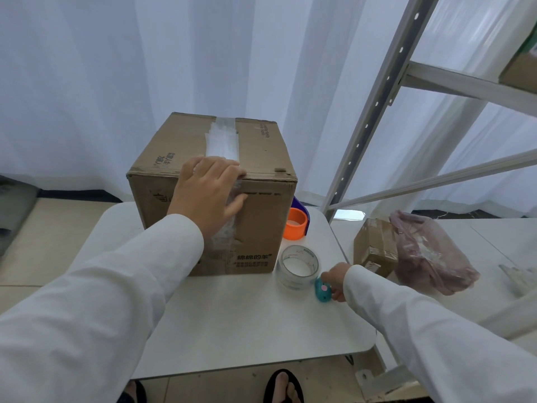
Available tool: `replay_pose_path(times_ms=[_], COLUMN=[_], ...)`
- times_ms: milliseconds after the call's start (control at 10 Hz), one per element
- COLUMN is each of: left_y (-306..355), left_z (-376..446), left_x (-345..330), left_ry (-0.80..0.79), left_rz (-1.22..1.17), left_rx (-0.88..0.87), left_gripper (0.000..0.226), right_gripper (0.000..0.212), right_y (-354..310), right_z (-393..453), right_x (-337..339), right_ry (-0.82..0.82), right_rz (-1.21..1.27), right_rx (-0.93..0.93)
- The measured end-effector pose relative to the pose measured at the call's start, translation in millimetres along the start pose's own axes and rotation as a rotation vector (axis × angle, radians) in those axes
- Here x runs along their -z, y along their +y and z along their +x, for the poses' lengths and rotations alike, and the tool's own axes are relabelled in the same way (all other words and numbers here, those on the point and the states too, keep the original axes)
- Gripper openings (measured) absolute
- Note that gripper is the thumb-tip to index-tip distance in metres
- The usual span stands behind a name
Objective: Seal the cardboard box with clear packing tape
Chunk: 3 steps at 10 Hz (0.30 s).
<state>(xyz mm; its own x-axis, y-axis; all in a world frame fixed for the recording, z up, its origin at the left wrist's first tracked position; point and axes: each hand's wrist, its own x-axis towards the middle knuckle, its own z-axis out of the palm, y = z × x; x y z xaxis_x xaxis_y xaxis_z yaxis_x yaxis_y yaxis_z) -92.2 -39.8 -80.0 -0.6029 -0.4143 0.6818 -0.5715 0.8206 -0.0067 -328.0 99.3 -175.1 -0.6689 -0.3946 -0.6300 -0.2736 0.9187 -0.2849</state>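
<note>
Clear tape strip (223, 144) already spans cardboard box (215, 196) seam; left hand (210, 190) flat, pressing its end over edge. Right hand (334, 282) grasps teal cutter (322, 290) beside tape roll (298, 266). Sealing nearly complete.

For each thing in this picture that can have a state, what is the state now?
Cardboard box: flaps closed, upright on the table.
Tape strip: stuck along the top seam and down the front.
Left hand: pressing the tape at the box's front top edge.
Right hand: gripping a small teal object.
Clear tape roll: lying flat on the table, untouched.
Orange ring: resting beside the box.
</note>
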Motion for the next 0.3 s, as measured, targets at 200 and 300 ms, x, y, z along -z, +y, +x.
replay_pose_path(times_ms=[200,300], left_y=[-3,-4], left_z=[-1,-2], left_x=[-1,3], left_ry=[0.012,-0.003], left_rz=[-0.026,-0.059], left_rx=[-0.036,0.011], left_gripper=[0.035,0.039], right_gripper=[0.044,0.038], right_y=[-4,-12], right_z=[-11,-28], right_x=[14,44], right_ry=[0.114,0.337], right_rz=[-0.145,-0.06], right_rx=[0.065,0.218])
